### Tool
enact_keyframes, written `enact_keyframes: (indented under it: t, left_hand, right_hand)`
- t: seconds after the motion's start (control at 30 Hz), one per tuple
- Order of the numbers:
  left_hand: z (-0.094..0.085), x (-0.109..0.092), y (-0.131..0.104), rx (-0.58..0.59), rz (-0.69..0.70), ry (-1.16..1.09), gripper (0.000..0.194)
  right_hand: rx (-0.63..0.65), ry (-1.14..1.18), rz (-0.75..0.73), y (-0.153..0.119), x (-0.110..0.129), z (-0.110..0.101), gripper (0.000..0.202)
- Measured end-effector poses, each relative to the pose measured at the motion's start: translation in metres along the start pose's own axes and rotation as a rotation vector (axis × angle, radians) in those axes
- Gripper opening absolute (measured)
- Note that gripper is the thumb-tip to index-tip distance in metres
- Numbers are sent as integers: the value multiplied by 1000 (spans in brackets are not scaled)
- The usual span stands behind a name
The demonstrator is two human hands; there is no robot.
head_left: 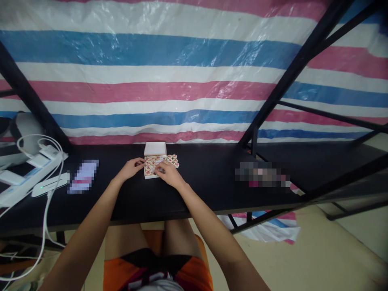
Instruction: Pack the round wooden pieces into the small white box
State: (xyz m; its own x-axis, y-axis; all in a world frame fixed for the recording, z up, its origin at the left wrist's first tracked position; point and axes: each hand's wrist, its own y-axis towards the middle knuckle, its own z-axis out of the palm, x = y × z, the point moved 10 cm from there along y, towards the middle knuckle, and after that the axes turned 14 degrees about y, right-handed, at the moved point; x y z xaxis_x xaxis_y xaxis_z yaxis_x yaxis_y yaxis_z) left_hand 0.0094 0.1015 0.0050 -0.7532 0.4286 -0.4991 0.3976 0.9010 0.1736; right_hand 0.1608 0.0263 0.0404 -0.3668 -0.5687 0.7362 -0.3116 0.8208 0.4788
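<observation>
A small white cardboard box [150, 176] stands on the black desk with round Chinese chess pieces [147, 168] in it, cream with red characters. Its white lid [155, 148] is up at the far side. My left hand [131, 169] is at the box's left edge, fingers curled and the tips against its side. Over the right part of the box, my right hand [170, 173] has its fingers bent down among the pieces, closed at the tips on a piece that they mostly cover. Several loose pieces [172, 159] lie just right of the box.
On the left are a white power strip [27, 178] with plugs and cables, a white device [50, 185] and a blurred-out phone-like item [83, 176]. A pixelated object [262, 174] lies at the right. Black metal posts [266, 107] frame the desk before a striped plastic sheet [166, 93].
</observation>
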Motion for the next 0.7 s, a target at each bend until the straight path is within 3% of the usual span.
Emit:
enact_keyframes:
  t: [0.13, 0.23, 0.3, 0.47, 0.7]
  left_hand:
    - [-1, -1, -1, -3, -6, 9, 45]
    - [-3, -4, -3, -5, -9, 12, 43]
    - [-5, -6, -4, -9, -12, 17, 42]
    - [-5, -7, -3, -10, -21, 17, 42]
    - [-4, -5, -2, -7, -19, 18, 41]
  right_hand:
    - [-220, -20, 60, -5, -9, -47, 11]
    - [-396, -99, 211, -19, -31, -88, 11]
    - [-421, -162, 325, -30, -47, -103, 6]
    - [-288, -233, 505, -45, -73, -94, 1]
    - [-249, -176, 426, -40, -67, -79, 8]
